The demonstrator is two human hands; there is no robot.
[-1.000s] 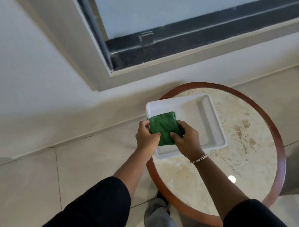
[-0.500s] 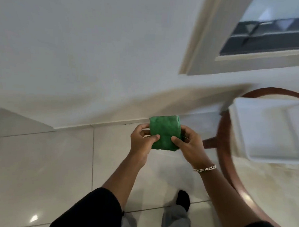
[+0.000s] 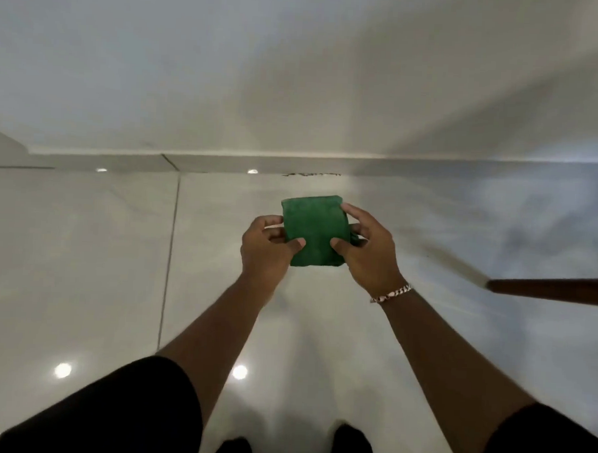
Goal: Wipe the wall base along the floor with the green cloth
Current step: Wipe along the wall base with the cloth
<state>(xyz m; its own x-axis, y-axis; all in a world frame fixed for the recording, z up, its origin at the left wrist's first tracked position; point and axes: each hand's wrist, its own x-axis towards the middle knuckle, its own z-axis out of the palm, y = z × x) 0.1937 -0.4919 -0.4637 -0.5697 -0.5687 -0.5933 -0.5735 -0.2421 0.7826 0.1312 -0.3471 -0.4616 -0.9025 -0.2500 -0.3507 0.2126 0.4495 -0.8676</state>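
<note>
A folded green cloth (image 3: 312, 232) hangs in the air in front of me, above the glossy floor. My left hand (image 3: 267, 250) pinches its left edge with thumb on top. My right hand (image 3: 367, 250), with a chain bracelet at the wrist, grips its right edge. The wall base (image 3: 225, 161) runs as a pale strip across the view beyond the cloth, where the white wall meets the floor. A dark chipped patch (image 3: 310, 174) marks the strip's lower edge just past the cloth.
Pale glossy floor tiles (image 3: 84, 251) with a grout line lie on the left. The brown rim of the round table (image 3: 548, 288) juts in at the right edge. My dark shoes (image 3: 349, 447) stand at the bottom.
My view has swung left, away from the table and white tray, which have left the frame except for the table's rim. Both hands still hold the cloth, now facing the wall base.
</note>
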